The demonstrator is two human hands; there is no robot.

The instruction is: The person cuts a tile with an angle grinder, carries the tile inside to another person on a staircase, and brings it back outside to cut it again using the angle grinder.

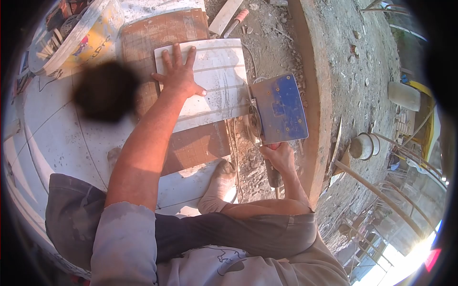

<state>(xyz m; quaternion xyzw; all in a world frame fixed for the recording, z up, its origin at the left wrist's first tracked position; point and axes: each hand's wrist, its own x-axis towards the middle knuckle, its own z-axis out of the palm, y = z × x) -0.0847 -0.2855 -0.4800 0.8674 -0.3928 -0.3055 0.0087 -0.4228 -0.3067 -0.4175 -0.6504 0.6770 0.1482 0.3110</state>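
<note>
My left hand (180, 76) lies with its fingers spread on a white tile (219, 81) that has raised grey lines across it. The tile rests on a brown board (200, 143). At the tile's right edge is a power saw with a blue base plate (281, 109). My right hand (281, 156) is closed round the saw's handle, below the plate. The blade area lies close beside the tile; whether it touches cannot be made out.
A bucket (95, 35) of tools stands at the upper left. A trowel-like tool with a pink handle (241, 15) lies at the top. My foot (221, 188) is near the board. Right of the saw runs a concrete ledge (317, 95), with rubble and poles beyond.
</note>
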